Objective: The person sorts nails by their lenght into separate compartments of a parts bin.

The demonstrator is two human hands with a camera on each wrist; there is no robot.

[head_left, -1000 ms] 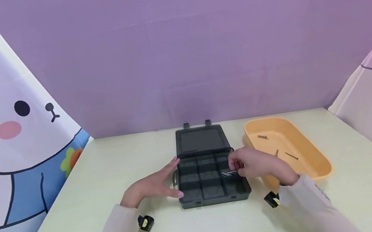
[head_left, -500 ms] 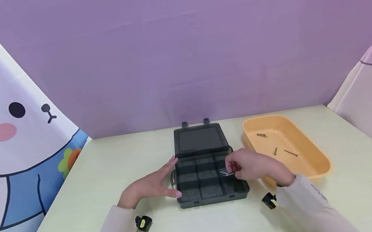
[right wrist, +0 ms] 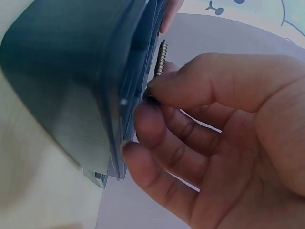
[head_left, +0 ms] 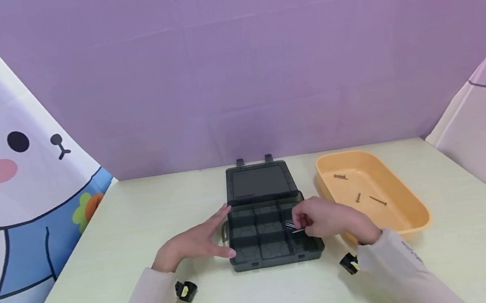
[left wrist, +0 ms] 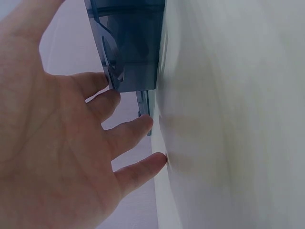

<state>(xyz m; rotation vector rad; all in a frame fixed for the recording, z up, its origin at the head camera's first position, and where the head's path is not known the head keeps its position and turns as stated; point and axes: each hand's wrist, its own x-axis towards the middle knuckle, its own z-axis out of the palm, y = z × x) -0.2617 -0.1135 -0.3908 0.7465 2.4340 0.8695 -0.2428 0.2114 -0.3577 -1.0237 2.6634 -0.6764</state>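
Tray (head_left: 403, 217) holds screws (head_left: 378, 200); box (head_left: 275, 250) holds slim metal pieces (head_left: 289, 225), partly hidden by the right hand (head_left: 326, 217), pinching a screw (right wrist: 161, 59). Left hand (head_left: 194, 244) spreads wide at the box.

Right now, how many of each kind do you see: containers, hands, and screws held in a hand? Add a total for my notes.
Containers, dark compartment box and orange tray: 2
Hands, left hand and right hand: 2
Held screw, pinched in the right hand: 1
Total: 5
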